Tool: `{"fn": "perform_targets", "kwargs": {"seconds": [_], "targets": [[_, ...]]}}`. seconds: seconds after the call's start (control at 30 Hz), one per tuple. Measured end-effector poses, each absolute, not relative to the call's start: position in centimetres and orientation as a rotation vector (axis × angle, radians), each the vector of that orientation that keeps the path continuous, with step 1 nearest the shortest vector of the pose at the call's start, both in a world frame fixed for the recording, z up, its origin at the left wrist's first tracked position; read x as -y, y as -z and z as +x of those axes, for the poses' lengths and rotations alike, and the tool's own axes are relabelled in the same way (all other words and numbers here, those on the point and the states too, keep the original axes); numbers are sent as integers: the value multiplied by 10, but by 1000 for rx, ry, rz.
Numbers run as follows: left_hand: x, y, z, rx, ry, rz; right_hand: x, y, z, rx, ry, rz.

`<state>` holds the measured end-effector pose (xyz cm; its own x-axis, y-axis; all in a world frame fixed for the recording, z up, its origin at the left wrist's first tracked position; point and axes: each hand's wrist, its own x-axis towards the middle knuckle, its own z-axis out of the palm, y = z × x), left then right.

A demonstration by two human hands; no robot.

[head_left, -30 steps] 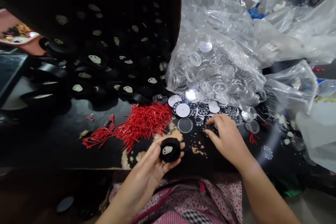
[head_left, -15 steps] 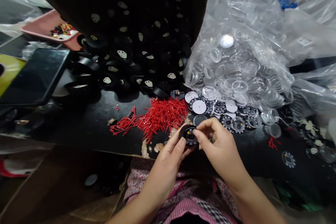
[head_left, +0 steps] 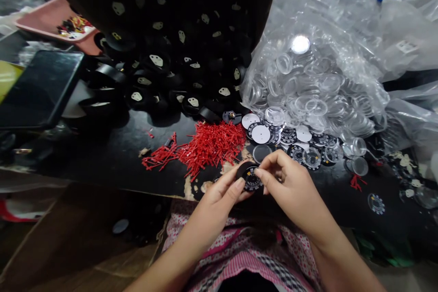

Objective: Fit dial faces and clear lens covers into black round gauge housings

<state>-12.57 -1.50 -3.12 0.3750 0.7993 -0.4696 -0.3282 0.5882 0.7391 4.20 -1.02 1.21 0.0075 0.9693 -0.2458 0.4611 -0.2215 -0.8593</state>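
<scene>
My left hand (head_left: pixel 227 191) is closed around a round black case (head_left: pixel 243 171) just above the table's front edge. In the case lies a dial disc (head_left: pixel 252 179), black with white numbers and a small yellow mark. My right hand (head_left: pixel 282 173) is closed in a pinch, its thumb tip touching the dial's upper right edge. Whatever lies between those fingertips is hidden. Left of my hands spreads a heap of small red pointers (head_left: pixel 214 146). Just behind them lie a loose clear lens (head_left: pixel 262 153), white discs (head_left: pixel 260 134) and printed dial discs (head_left: pixel 296 153).
Behind, many black cases (head_left: pixel 155 82) with pale metal plates spill from a dark container. A plastic bag (head_left: pixel 308 13) of clear lenses (head_left: pixel 313 105) stands at the right. On the left are a phone (head_left: pixel 41 86) and a pink tray (head_left: pixel 41 16). One dial (head_left: pixel 376 204) lies far right.
The camera view has tilted and shifted slightly. Both hands stay at the case, and the dial in it appears turned a little more toward me.
</scene>
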Motion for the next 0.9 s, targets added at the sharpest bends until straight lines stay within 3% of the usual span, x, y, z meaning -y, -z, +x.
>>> {"fn": "perform_targets", "kwargs": {"seconds": [0.5,0.67,0.9], "targets": [[20,31,-124,-928,-783,597,12,-5,42,1540,-1090,-1798],[24,32,-126,-1042,-798,662,24,-6,34,1662,-1229,-1630],[30,38,-156,-1164,-888,679,6,-3,21,1962,-1058,-1575]]}}
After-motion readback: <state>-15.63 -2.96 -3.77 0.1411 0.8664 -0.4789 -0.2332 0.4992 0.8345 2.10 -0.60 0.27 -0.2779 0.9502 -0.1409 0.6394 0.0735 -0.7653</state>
